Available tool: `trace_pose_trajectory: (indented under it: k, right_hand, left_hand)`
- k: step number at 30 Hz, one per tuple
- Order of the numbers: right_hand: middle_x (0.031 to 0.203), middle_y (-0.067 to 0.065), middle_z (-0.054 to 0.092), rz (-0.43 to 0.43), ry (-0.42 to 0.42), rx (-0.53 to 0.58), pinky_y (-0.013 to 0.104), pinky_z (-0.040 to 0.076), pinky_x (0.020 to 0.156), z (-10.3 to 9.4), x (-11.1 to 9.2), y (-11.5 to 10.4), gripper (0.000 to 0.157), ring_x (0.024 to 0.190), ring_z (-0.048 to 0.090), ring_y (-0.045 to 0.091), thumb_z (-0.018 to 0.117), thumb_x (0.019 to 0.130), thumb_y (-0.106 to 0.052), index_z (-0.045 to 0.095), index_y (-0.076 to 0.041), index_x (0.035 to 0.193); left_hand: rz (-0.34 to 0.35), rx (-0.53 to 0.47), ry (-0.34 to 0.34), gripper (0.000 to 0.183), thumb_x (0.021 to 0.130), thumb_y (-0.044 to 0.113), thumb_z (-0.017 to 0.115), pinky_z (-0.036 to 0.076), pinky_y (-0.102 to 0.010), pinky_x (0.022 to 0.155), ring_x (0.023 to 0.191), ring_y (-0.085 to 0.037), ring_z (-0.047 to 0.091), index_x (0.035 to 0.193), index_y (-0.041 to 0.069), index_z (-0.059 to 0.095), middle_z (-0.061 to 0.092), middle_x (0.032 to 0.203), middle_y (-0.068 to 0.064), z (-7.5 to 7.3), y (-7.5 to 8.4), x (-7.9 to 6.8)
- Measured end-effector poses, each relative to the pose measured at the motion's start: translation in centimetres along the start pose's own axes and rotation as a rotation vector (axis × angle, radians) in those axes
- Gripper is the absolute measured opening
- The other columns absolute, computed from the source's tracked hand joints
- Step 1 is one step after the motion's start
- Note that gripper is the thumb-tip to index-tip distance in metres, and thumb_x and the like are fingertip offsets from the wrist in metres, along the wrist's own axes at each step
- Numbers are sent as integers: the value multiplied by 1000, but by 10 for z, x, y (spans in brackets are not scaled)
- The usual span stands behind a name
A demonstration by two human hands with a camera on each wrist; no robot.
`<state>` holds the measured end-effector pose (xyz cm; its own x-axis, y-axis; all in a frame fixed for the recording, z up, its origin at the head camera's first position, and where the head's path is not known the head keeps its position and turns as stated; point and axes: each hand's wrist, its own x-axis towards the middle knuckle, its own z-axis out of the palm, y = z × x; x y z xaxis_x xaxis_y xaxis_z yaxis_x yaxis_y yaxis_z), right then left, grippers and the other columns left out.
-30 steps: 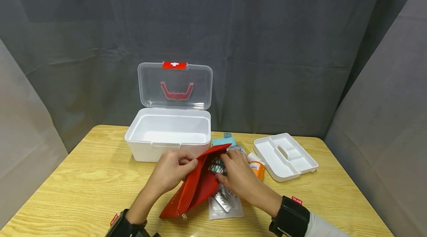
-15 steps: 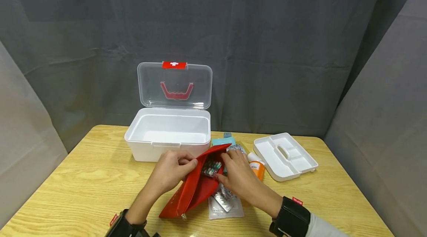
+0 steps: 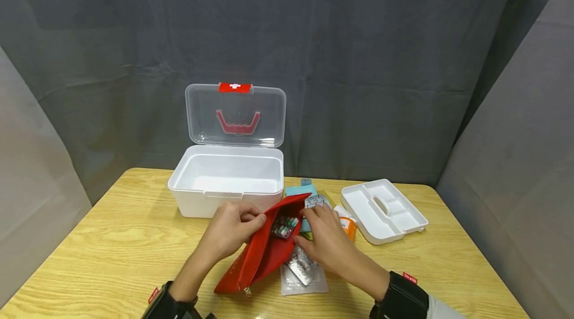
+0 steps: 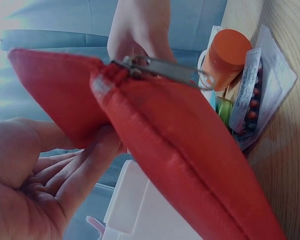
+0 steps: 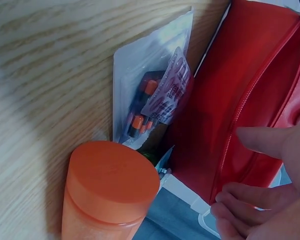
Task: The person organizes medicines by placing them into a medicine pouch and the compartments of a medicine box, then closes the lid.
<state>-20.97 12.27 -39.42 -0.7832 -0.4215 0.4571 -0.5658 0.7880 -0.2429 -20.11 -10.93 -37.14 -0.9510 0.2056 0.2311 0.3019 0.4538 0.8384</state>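
Slim red leather-like zippered pouch [image 3: 256,254] is positioned between the hands, long axis slanted away rightward, mouth turned toward the right. Rim is pinched by left hand [image 3: 233,227]; right hand [image 3: 327,234] is set at opposite edge, thumb and fingers parted, nothing seen pinched. Green-and-white capsule pack [image 3: 284,226] inside is shown only from head; orange-and-black capsules [image 5: 137,123] outside, only from wrists.

The right hand [image 5: 265,200] is at the red pouch [image 5: 202,110], its thumb over the unzipped mouth and its other fingers by the pouch's edge. Beside the pouch, on the wooden table [image 5: 45,55], lie a clear bag [image 5: 127,62] and a printed blister pack [image 5: 171,90]; near the pouch's corner is an orange-capped bottle [image 5: 110,180].
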Motion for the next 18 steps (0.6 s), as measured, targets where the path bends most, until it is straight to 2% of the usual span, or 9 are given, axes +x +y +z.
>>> trace_pose_trajectory:
  k: [5, 12, 14, 18]
  right_hand:
    - [106, 15, 66, 34, -38, 68, 48, 45, 91, -4, -3, -3, 41, 105, 59, 36, 86, 78, -19, 67, 0, 109]
    - [104, 12, 68, 29, -67, 59, 49, 47, 94, -7, -9, -6, 41, 103, 63, 33, 86, 76, -16, 66, -2, 110]
    - [102, 10, 69, 15, -66, 59, 48, 48, 92, -7, -12, -6, 41, 101, 64, 30, 87, 76, -16, 66, -5, 109]
    - [88, 0, 65, -13, -80, 63, 38, 49, 78, -8, -15, -4, 35, 86, 61, 20, 88, 76, -19, 63, -11, 99]
  left_hand:
    - [-4, -2, 1, 10, 92, 8, 67, 56, -25, 51, 58, -10, 67, 88, 4, 76, 75, 78, -4, -1, -1, 0]
    - [-15, -10, -1, 10, 92, 8, 67, 56, -25, 51, 58, -10, 67, 88, 3, 76, 75, 78, -5, -1, 0, -1]
    - [-16, -11, 0, 10, 92, 8, 67, 56, -25, 51, 58, -10, 67, 88, 3, 76, 75, 78, -5, -1, 0, -1]
    - [-16, -7, 2, 10, 92, 7, 67, 56, -25, 51, 58, -10, 67, 88, 3, 76, 75, 77, -4, -1, 0, 0]
